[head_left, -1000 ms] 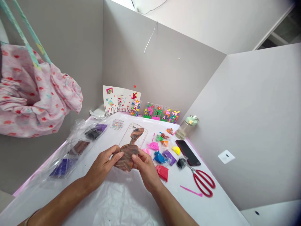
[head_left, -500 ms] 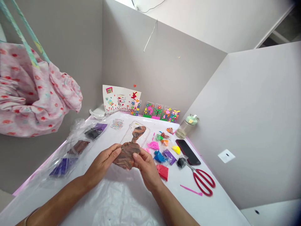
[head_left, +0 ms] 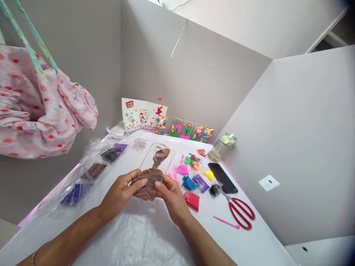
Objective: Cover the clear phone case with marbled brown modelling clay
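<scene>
Head view, left to right. One pink floral cloth bag (head_left: pixel 41 107) hanging at far left. Three clear packets of dark clay (head_left: pixel 94 171) along the counter's (head_left: pixel 244 244) left edge: purple, brown, black-purple. Two hands at centre: left hand (head_left: pixel 120 194) and right hand (head_left: pixel 172 197), each grip clenched on one lump of brown clay (head_left: pixel 148 181), thumbs and fingertips pinching its sides, lump raised just above the counter. Brown marbled with darker streaks, lumpy, stretched into a thin neck reaching onto one clear phone case (head_left: pixel 158 159) lying behind. One decorated card (head_left: pixel 144 116) against the back wall. About nine small bright clay packets (head_left: pixel 194 177) right of the hands. One black phone (head_left: pixel 223 177), one pair of red scissors (head_left: pixel 240 208), one pink stick (head_left: pixel 226 222), one jar with green lid (head_left: pixel 220 147).
</scene>
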Available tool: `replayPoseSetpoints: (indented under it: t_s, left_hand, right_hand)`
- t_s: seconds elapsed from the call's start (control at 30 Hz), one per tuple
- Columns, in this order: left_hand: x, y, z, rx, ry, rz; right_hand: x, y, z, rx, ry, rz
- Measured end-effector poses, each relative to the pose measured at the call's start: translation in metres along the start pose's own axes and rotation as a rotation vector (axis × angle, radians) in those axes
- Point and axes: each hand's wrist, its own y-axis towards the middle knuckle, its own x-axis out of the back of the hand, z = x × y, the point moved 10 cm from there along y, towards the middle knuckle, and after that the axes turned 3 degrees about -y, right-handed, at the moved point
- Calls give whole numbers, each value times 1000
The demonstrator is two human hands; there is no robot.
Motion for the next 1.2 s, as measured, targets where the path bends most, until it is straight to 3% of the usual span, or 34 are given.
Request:
replayPoseSetpoints:
  t_s: [0.2, 0.5, 0.67, 0.87, 1.07, 1.2]
  left_hand:
    - [-18, 0, 10, 130, -227, 154]
    - [7, 3, -5, -19, 113, -3]
    - [7, 4, -3, -7, 106, 17]
    - [-7, 6, 0, 84, -96, 117]
    - [9, 6, -11, -23, 179, 6]
    - [8, 6, -11, -27, 107, 25]
  right_hand:
    - [2, 1, 2, 5, 26, -9]
    - [6, 1, 7, 31, 10, -50]
    - [7, 1, 6, 27, -5, -60]
    - [12, 0, 7, 29, 12, -86]
    - [8, 1, 6, 34, 4, -41]
    - [10, 0, 5, 27, -1, -56]
